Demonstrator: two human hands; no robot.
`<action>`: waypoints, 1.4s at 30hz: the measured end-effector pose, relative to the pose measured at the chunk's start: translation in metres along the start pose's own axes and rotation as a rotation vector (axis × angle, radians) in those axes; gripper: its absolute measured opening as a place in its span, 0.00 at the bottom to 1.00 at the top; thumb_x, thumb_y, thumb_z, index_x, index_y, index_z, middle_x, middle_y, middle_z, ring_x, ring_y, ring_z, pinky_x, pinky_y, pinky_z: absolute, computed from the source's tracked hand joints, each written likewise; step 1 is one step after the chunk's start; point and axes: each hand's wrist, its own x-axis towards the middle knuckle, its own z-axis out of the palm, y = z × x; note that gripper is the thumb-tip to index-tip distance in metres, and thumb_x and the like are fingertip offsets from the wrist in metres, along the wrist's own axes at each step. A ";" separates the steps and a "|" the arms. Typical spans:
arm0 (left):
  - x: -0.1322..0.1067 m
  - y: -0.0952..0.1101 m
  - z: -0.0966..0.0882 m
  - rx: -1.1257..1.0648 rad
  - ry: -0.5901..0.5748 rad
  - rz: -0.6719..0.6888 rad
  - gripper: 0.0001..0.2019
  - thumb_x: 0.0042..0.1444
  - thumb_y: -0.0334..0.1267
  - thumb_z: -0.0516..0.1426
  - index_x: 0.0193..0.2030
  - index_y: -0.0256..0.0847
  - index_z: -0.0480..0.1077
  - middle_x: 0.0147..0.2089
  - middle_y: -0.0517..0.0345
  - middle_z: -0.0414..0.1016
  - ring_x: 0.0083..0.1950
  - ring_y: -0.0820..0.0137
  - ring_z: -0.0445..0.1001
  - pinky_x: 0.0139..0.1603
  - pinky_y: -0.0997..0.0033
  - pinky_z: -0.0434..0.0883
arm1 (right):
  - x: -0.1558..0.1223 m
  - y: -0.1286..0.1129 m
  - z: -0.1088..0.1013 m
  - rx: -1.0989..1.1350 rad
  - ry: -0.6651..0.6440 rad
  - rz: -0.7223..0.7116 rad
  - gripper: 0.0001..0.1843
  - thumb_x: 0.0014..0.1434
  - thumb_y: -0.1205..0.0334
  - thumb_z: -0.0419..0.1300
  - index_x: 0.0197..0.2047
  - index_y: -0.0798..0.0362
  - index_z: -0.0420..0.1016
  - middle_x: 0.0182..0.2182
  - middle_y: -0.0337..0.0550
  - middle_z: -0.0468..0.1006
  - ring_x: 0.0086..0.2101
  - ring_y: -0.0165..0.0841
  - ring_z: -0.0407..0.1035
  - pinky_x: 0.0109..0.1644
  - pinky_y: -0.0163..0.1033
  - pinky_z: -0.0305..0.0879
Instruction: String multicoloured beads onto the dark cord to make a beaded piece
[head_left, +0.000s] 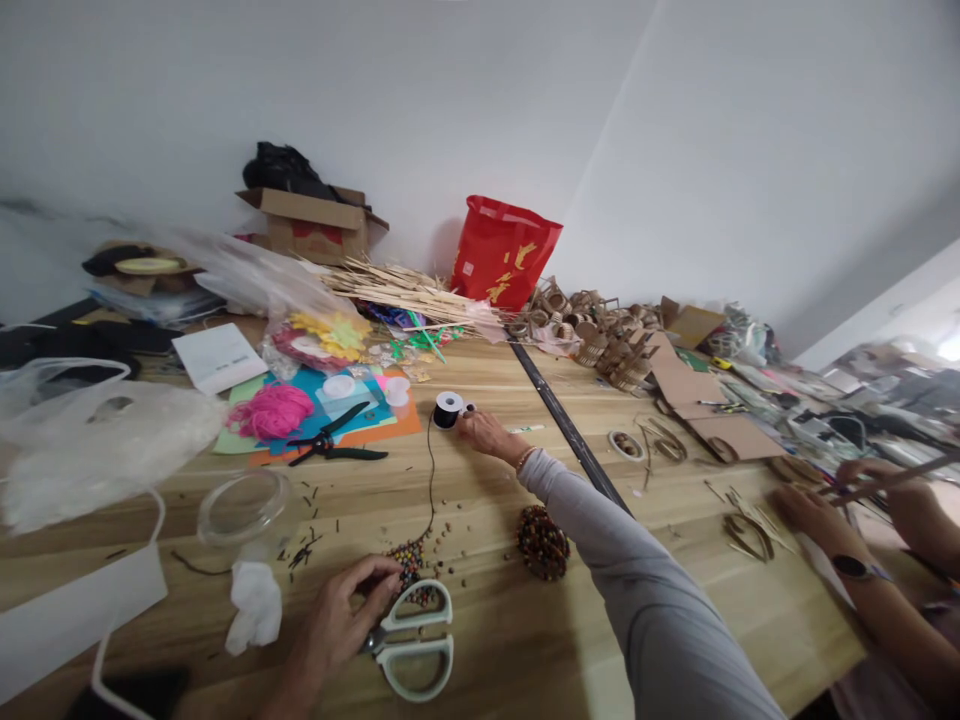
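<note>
My left hand (pixel 341 615) rests low on the table, thumb and forefinger pinched at the edge of a cluster of small multicoloured beads (pixel 409 560). A dark cord (pixel 432 470) runs from these beads up to a black spool of cord (pixel 446 412) with a white top. Just right of that spool is my right hand (pixel 486 434), arm stretched out, its fingers closed at a small black-and-white thing that I cannot make out. White-handled scissors (pixel 416 655) lie beside my left hand, blades partly hidden by it. A round beaded piece (pixel 541 542) sits under my right forearm.
Pliers (pixel 330 443), pink yarn (pixel 271 410) and coloured paper lie to the left, near a clear round lid (pixel 244 505). Bamboo strips, a red bag (pixel 504 252) and small baskets line the back. Another person's hands (pixel 817 520) work at the right.
</note>
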 end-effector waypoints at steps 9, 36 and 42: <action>0.000 0.002 -0.001 0.004 -0.022 -0.019 0.14 0.51 0.49 0.56 0.30 0.42 0.77 0.30 0.56 0.83 0.33 0.62 0.80 0.33 0.71 0.76 | -0.066 -0.047 -0.026 0.088 0.066 -0.138 0.10 0.66 0.67 0.49 0.40 0.56 0.72 0.38 0.48 0.76 0.33 0.32 0.68 0.36 0.35 0.59; -0.003 0.006 -0.001 0.015 -0.050 -0.035 0.17 0.53 0.51 0.54 0.32 0.41 0.76 0.31 0.54 0.81 0.33 0.62 0.78 0.36 0.70 0.74 | -0.194 -0.113 0.060 0.377 0.409 0.012 0.31 0.66 0.56 0.52 0.68 0.54 0.48 0.67 0.55 0.48 0.66 0.47 0.40 0.65 0.59 0.52; -0.002 0.006 -0.001 0.035 -0.076 -0.054 0.17 0.53 0.51 0.54 0.32 0.41 0.76 0.33 0.53 0.82 0.35 0.61 0.78 0.39 0.68 0.74 | -0.173 -0.111 0.077 0.392 0.439 0.008 0.32 0.69 0.54 0.45 0.71 0.53 0.37 0.69 0.54 0.42 0.67 0.45 0.37 0.65 0.57 0.52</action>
